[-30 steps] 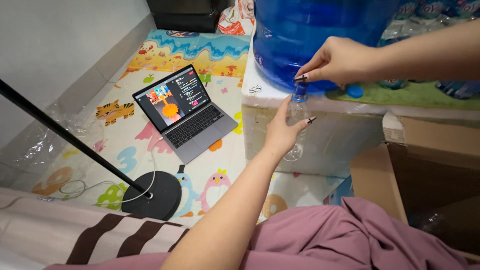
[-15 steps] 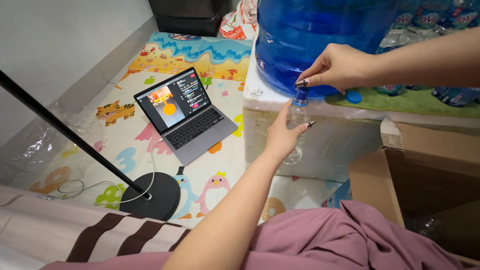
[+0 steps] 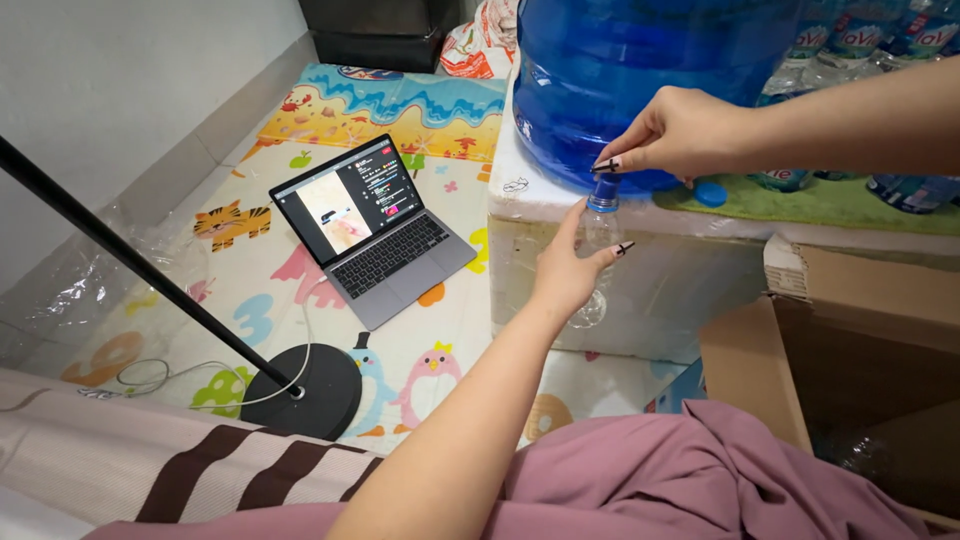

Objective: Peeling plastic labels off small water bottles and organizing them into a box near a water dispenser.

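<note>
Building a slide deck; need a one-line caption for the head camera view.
Left hand holds a small clear plastic bottle under a large blue water jug; right hand at its tap.

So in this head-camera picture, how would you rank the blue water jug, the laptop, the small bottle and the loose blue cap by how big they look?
1. Blue water jug, though cut off by the frame.
2. Laptop.
3. Small clear bottle, held in the left hand, with the right hand at its top.
4. Loose blue cap.
</note>
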